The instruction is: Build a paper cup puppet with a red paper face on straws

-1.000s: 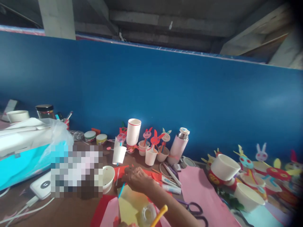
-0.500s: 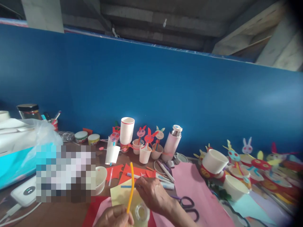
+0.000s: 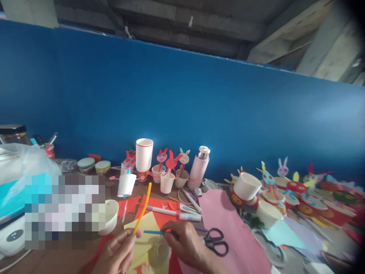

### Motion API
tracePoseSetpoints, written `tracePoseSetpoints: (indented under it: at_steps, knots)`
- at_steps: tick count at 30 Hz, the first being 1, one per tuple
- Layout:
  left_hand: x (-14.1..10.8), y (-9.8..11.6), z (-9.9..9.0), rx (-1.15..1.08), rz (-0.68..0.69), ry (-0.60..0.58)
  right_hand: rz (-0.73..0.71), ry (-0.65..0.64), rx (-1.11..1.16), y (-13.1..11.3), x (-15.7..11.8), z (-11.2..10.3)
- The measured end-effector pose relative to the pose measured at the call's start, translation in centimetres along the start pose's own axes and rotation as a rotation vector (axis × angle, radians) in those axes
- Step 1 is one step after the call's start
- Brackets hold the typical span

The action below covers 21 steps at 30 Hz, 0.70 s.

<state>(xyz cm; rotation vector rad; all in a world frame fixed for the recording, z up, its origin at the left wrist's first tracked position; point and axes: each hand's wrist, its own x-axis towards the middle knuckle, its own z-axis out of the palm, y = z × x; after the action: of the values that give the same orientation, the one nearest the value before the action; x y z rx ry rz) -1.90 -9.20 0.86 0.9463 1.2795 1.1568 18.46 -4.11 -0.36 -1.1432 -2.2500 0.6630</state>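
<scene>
My left hand (image 3: 118, 247) pinches the lower end of an orange-yellow drinking straw (image 3: 145, 209), which tilts up and to the right. My right hand (image 3: 185, 241) is low over the papers with its fingers curled in. Its fingertips are at the right end of a blue straw (image 3: 152, 231); what they grip is hidden. Just right of that hand are the dark handles of scissors (image 3: 218, 241), whose blades run out of sight beside the hand. A clear tape roll (image 3: 162, 249) rests on yellow paper (image 3: 134, 247) between my hands.
Behind stand a stack of paper cups (image 3: 144, 156), cups with paper rabbit figures (image 3: 167, 182) and a pink flask (image 3: 199, 167). Pink paper (image 3: 228, 220) lies at right, with more cups (image 3: 269, 214) beyond. A marker (image 3: 189, 217) and a bowl-like cup (image 3: 110, 219) are near.
The view has shifted right. My left hand has moved left with the orange-yellow straw, which now leans right. My right hand has come down beside the scissors.
</scene>
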Motion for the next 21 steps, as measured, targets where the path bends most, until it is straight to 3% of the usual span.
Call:
tracePoseSetpoints:
  at_steps: [5,8,12,16,21]
  knots:
    - [-0.1,0.1,-0.1,0.015,0.026,0.003,-0.012,-0.103,0.006,-0.1,0.0,-0.7]
    - [-0.4,0.2,0.2,0.008,0.028,-0.009,0.022,-0.009,-0.114,0.8,0.4,-1.8]
    - [-0.4,-0.1,0.2,-0.004,0.024,-0.043,0.175,0.113,-0.415,3.4,1.2,-4.0]
    - [0.0,-0.7,0.1,0.018,-0.027,-0.053,0.279,0.057,-0.547,5.5,1.3,-5.2]
    - [0.4,-1.6,0.1,0.024,-0.024,-0.066,0.305,-0.012,-0.584,5.5,1.2,-5.1]
